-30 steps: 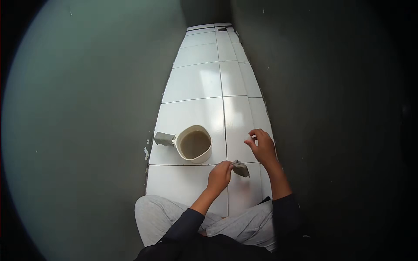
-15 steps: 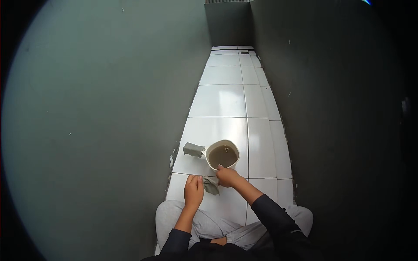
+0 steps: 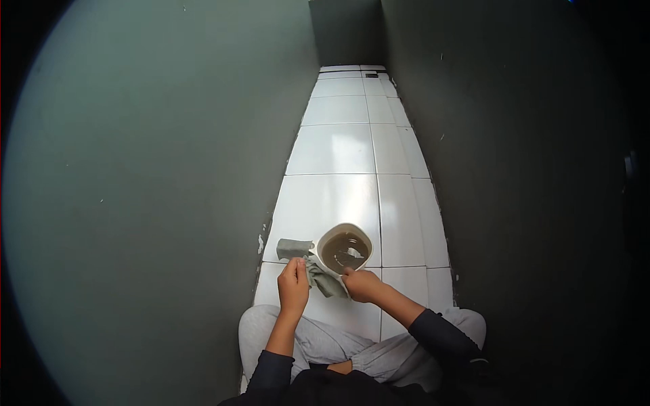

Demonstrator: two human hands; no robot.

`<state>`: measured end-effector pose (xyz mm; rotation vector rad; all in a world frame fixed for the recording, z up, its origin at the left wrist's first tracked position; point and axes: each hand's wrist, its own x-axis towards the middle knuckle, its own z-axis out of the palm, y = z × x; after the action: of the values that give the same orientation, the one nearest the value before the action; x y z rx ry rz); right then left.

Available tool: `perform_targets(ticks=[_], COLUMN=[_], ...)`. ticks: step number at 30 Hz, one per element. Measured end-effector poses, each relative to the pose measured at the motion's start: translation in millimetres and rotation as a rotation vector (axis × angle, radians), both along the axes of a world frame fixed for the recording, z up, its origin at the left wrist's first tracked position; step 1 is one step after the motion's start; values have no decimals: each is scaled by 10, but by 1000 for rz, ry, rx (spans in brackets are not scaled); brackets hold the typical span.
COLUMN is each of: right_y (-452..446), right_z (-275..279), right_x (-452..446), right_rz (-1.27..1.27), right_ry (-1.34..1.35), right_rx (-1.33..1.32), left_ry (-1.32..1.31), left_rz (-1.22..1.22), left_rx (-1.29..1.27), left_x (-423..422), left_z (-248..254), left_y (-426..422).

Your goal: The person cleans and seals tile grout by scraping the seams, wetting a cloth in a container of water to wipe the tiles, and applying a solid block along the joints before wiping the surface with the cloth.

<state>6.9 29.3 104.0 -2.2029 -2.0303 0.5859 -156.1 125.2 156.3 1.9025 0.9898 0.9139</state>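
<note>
A cream plastic dipper (image 3: 370,247) holding murky brown liquid stands on the tiles before me, its handle pointing left. A pale glint or bubbles show on the liquid. A grey-green piece of cloth (image 3: 294,249) lies over the handle's end. Another crumpled grey-green cloth (image 3: 327,280) stretches between my hands, in front of the dipper. My left hand (image 3: 294,287) is closed on its left end. My right hand (image 3: 364,285) is closed at the cloth's right end, its thumb side against the dipper's near rim; its fingertips are partly hidden.
White floor tiles (image 3: 332,149) run forward between a grey-green wall (image 3: 169,169) on the left and a dark wall (image 3: 514,189) on the right. A dark panel (image 3: 349,34) closes the far end. My crossed legs (image 3: 318,342) in grey trousers border the near side.
The cloth has spread out wider between my hands. My left hand has moved slightly forward, close to the dipper's handle, and my right hand a little to the right. The liquid's surface shows more glints.
</note>
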Motion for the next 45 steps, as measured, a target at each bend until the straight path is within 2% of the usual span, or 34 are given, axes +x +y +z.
perform_targets(ticks=[6,9,11,15,16,18,21,23,25,27,30,32,35,39,45], right_y=[-325,-376,-454,-662,-701,-771,-804,-823,-819,-827,-825,-837,-849,-868,-859], right_z=[133,310,462,579,543,489,413,426,433,474,498,518,530,512,494], right_x=[-132,-79,51,423,486,584,692,708,715,719,739,768,809,836,846], right_rz=[74,66,89,-54,-59,-235,-232,-266,-269,-265,-264,-275,-293,-306,-316], right_ry=[49,77,202,530,533,701,607,635,568,561,541,547,527,532,510], right_rx=[-22,-168,-180,134,138,217,223,218,242,262,290,341,348,350,346], left_ry=[21,75,119,272,386,587,745,768,855,820,749,662,570,510,660], left_rz=[-95,-183,-237,-420,-487,-551,-545,-537,-636,-661,-610,-464,-465,-459,-672], left_rx=[35,104,139,160,235,308,342,376,279,313,310,226,74,18,187], left_x=[150,297,403,684,759,896,978,990,1014,1008,980,989,997,1009,955], left_z=[38,31,5,-274,-405,-675,-789,-808,-914,-950,-618,-414,-344,-637,-635], left_y=[21,13,-14,-2,8,-7,-65,-45,94,142,36,-68,-12,175,107])
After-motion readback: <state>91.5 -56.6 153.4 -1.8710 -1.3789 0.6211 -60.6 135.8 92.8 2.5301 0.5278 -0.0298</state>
